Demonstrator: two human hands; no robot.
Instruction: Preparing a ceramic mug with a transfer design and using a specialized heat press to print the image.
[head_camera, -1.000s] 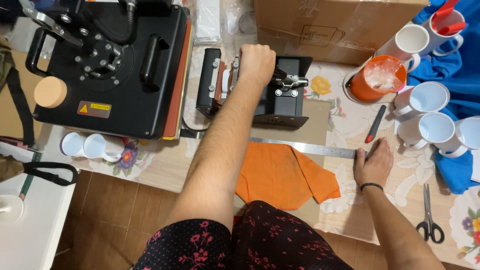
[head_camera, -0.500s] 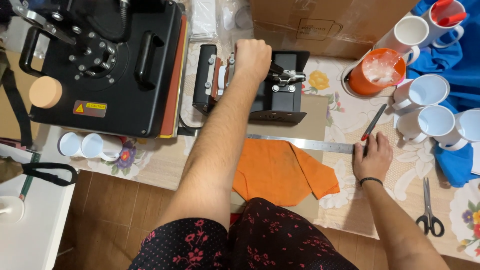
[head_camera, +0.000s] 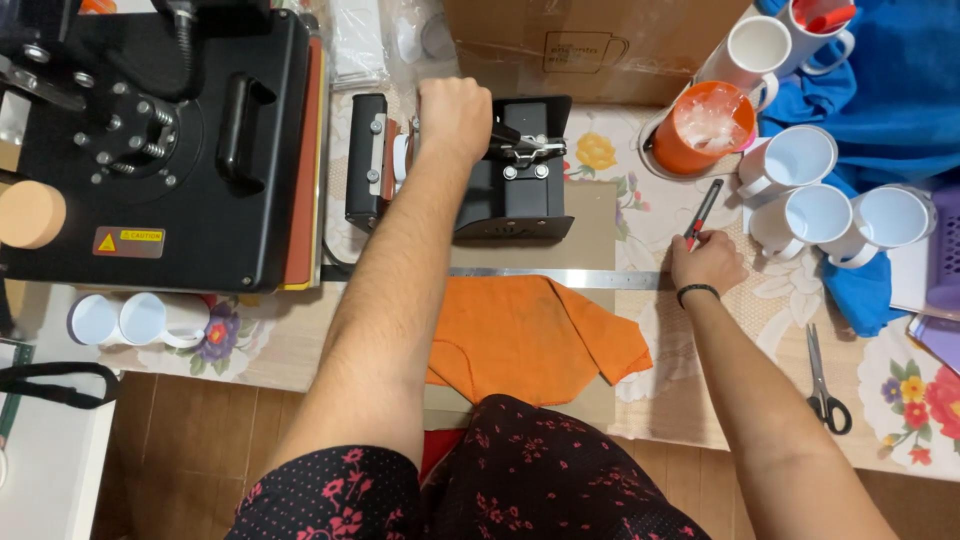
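On table: left hand (head_camera: 455, 115) clamped over mug press (head_camera: 460, 165) top, steadying it; right hand (head_camera: 708, 262) pinched red cutter (head_camera: 702, 212) at ruler (head_camera: 560, 278) end, above orange cloth (head_camera: 530, 338).

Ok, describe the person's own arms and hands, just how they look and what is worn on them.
Both arms are bare from above the elbow down: no sleeves and no gloves. The left hand shows no ring, watch or band. The right hand has a thin black band around the wrist. No markings or other jewellery can be made out on either arm.
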